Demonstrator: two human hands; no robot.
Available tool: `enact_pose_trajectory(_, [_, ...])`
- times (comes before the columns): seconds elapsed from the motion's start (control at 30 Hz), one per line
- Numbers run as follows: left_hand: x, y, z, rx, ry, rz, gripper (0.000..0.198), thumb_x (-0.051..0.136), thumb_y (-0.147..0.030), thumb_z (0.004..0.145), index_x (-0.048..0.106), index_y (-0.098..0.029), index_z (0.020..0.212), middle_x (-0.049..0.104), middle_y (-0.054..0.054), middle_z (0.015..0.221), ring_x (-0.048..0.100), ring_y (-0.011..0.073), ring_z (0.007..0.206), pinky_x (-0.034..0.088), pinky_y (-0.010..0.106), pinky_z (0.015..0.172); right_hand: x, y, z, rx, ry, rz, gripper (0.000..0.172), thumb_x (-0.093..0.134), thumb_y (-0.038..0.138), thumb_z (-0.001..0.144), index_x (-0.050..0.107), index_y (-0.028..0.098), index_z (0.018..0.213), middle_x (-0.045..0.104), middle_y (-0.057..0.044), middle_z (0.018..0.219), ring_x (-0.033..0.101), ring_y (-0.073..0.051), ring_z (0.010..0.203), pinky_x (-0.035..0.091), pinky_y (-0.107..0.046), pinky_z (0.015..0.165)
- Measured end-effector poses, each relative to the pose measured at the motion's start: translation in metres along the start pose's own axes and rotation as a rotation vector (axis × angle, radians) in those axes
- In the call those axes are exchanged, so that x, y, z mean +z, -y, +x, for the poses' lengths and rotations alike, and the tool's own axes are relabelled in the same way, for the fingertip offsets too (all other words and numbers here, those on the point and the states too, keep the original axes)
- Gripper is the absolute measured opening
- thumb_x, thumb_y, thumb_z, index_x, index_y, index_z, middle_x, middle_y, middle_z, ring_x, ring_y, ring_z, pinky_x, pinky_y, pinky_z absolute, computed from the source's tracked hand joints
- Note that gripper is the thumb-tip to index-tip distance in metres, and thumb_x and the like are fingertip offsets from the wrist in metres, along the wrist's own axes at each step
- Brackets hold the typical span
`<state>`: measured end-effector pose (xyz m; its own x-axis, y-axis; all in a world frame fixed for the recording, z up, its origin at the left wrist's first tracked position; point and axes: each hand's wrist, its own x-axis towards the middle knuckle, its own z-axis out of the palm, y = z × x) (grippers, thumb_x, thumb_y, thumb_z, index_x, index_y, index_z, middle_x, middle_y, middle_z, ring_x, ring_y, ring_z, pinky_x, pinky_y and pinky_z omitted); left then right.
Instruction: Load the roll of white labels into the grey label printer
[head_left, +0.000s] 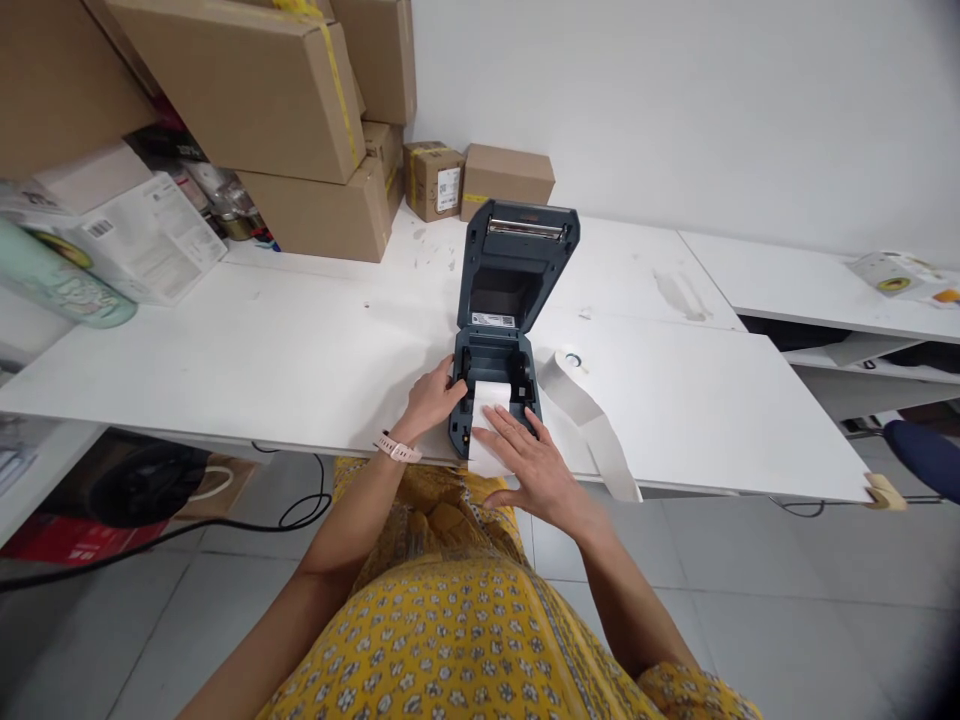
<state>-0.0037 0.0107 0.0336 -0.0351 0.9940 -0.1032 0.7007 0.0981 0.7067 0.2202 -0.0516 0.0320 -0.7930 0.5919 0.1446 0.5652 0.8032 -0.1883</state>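
A dark grey label printer [495, 345] stands at the table's front edge with its lid [517, 262] raised. A strip of white label paper [491, 455] lies in its base and hangs over the front. My right hand [529, 465] rests on that paper with its fingers spread. At the printer's left side is my left hand [433, 402], touching the casing, its thumb over the edge and its other fingers partly hidden. To the right, a white label roll [562, 372] has a loose strip that trails over the table edge.
Cardboard boxes [307, 215] are stacked at the back left, with two smaller ones [506, 175] behind the printer. A green bottle [67, 280] and white boxes are at the far left. Black cables [225, 522] hang below the table.
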Motion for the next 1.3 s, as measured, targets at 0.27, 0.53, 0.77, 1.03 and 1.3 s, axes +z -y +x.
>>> enact_pose_trajectory(0.27, [0.002, -0.007, -0.002, -0.048, -0.031, 0.133, 0.056, 0.049, -0.036, 0.09, 0.051, -0.021, 0.144, 0.074, 0.007, 0.09, 0.069, 0.0275, 0.085, 0.049, 0.036, 0.077, -0.004, -0.003, 0.002, 0.064, -0.048, 0.071, 0.044, 0.046, 0.019, 0.102, 0.052, 0.032, 0.144, 0.039, -0.001, 0.163, 0.035, -0.023, 0.152, 0.017, -0.059, 0.127])
enact_pose_trajectory(0.53, [0.01, 0.0, -0.002, 0.022, -0.089, 0.067, 0.058, 0.047, -0.037, 0.092, 0.046, -0.018, 0.147, 0.061, 0.015, 0.137, 0.057, 0.0318, 0.126, 0.048, 0.046, 0.103, -0.01, -0.012, 0.001, 0.028, -0.044, 0.139, 0.043, 0.042, 0.022, 0.105, 0.05, 0.034, 0.145, 0.039, 0.0, 0.162, 0.035, -0.021, 0.152, 0.018, -0.059, 0.126])
enact_pose_trajectory(0.77, [0.015, 0.007, 0.003, 0.121, -0.077, -0.065, 0.059, 0.05, -0.038, 0.093, 0.044, -0.018, 0.148, 0.055, 0.014, 0.148, 0.05, 0.033, 0.136, 0.04, 0.052, 0.113, -0.013, -0.015, -0.003, 0.028, -0.041, 0.161, 0.043, 0.039, 0.027, 0.107, 0.046, 0.038, 0.149, 0.04, 0.001, 0.161, 0.039, -0.022, 0.15, 0.024, -0.062, 0.123])
enact_pose_trajectory(1.03, [0.015, 0.006, 0.001, 0.122, -0.059, -0.158, 0.061, 0.051, -0.043, 0.094, 0.042, -0.021, 0.15, 0.052, 0.013, 0.152, 0.048, 0.0314, 0.14, 0.039, 0.05, 0.115, -0.012, -0.015, -0.005, 0.033, -0.038, 0.161, 0.045, 0.038, 0.028, 0.108, 0.043, 0.038, 0.151, 0.039, 0.001, 0.162, 0.038, -0.023, 0.151, 0.026, -0.063, 0.123])
enact_pose_trajectory(1.3, [0.017, 0.011, 0.002, 0.091, -0.037, -0.238, 0.069, 0.053, -0.052, 0.094, 0.037, -0.02, 0.153, 0.045, 0.015, 0.158, 0.042, 0.0323, 0.146, 0.037, 0.051, 0.117, -0.016, -0.016, -0.005, 0.04, -0.035, 0.179, 0.041, 0.038, 0.03, 0.108, 0.049, 0.038, 0.147, 0.042, 0.002, 0.161, 0.04, -0.023, 0.15, 0.026, -0.062, 0.122])
